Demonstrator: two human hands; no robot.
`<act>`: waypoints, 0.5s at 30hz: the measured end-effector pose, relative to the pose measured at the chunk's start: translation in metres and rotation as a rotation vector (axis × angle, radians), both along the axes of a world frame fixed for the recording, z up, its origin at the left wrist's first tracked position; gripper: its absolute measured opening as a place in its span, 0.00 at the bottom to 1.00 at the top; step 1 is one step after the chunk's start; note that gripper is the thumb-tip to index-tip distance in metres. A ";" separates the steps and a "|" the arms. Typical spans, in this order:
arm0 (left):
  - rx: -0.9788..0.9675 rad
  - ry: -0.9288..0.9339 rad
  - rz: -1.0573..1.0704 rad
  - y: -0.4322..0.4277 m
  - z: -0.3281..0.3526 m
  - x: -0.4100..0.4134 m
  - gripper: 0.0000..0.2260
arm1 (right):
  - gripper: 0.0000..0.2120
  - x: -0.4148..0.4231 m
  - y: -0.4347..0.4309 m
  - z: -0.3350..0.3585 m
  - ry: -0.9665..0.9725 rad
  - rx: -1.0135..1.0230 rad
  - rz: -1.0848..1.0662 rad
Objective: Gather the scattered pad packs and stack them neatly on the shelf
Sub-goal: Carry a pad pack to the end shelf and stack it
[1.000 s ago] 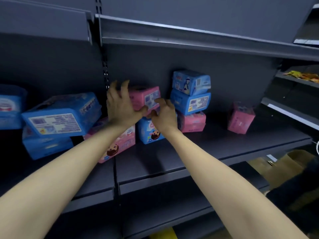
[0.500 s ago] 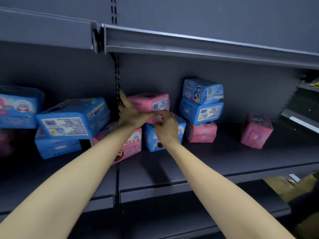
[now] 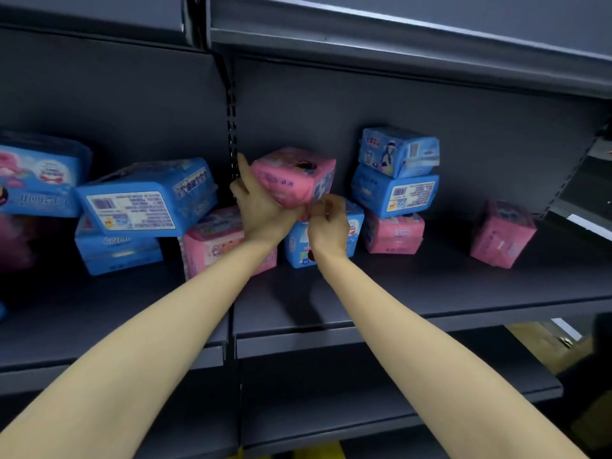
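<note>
Head view, the only one.

Both hands are on the pink pad pack (image 3: 294,180), which sits on top of a small blue pack (image 3: 323,240) in the middle of the shelf (image 3: 430,293). Left hand (image 3: 261,210) cups its left face and lower front edge, index finger pointing up along the slotted upright (image 3: 232,127). Right hand (image 3: 328,223) is curled tight, pinching the pack's lower right corner. So both are closed on the same pack.

Why this grip, as I read it: the left braces the side so the soft pack doesn't slide off its blue base, while the right squares up the corner.

Orientation: pack is tilted, top face showing toward the camera, one vertical edge toward us. Long axis looks roughly left-right along the shelf, slightly skewed; hard to be sure with the blur.

Context:
- three-high stack (image 3: 395,190) just to the right, blue, blue, pink at the bottom, fairly tidy
- lone pink pack (image 3: 501,235) well apart at the right
- large blue pack (image 3: 145,197) leaning over others at the left; pink pack (image 3: 215,240) behind the left wrist

Judgement: mid-task, several packs loose.
</note>
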State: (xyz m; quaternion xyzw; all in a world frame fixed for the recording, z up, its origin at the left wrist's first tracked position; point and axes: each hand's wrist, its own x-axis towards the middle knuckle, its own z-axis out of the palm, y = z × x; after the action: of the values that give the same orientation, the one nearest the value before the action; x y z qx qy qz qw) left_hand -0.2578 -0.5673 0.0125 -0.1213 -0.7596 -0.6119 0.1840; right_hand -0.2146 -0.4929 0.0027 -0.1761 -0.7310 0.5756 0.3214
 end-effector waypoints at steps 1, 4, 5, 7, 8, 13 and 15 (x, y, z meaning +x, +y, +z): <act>0.012 0.028 -0.005 0.000 -0.002 0.002 0.56 | 0.08 0.002 -0.001 0.001 0.016 -0.033 0.002; 0.008 0.118 -0.023 -0.004 -0.005 0.011 0.56 | 0.07 0.006 -0.003 0.006 0.056 -0.175 0.046; -0.003 0.146 -0.024 -0.006 -0.005 0.014 0.56 | 0.08 0.007 -0.004 0.008 0.056 -0.220 0.073; -0.023 0.199 -0.020 -0.012 -0.007 0.018 0.55 | 0.12 0.008 -0.008 0.010 0.048 -0.314 0.132; -0.032 0.224 -0.016 -0.015 -0.007 0.019 0.55 | 0.13 0.009 -0.010 0.011 0.041 -0.361 0.158; 0.000 0.294 -0.046 -0.028 -0.012 0.019 0.55 | 0.10 0.009 -0.014 0.015 0.059 -0.541 0.230; 0.023 0.278 -0.049 -0.030 -0.012 0.019 0.56 | 0.11 0.010 -0.017 0.016 0.059 -0.558 0.232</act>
State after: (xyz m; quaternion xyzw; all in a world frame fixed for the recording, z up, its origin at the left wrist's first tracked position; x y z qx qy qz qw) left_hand -0.2387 -0.5971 0.0010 -0.2212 -0.7166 -0.6021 0.2738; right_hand -0.2047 -0.5100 0.0185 -0.1562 -0.5502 0.7919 0.2139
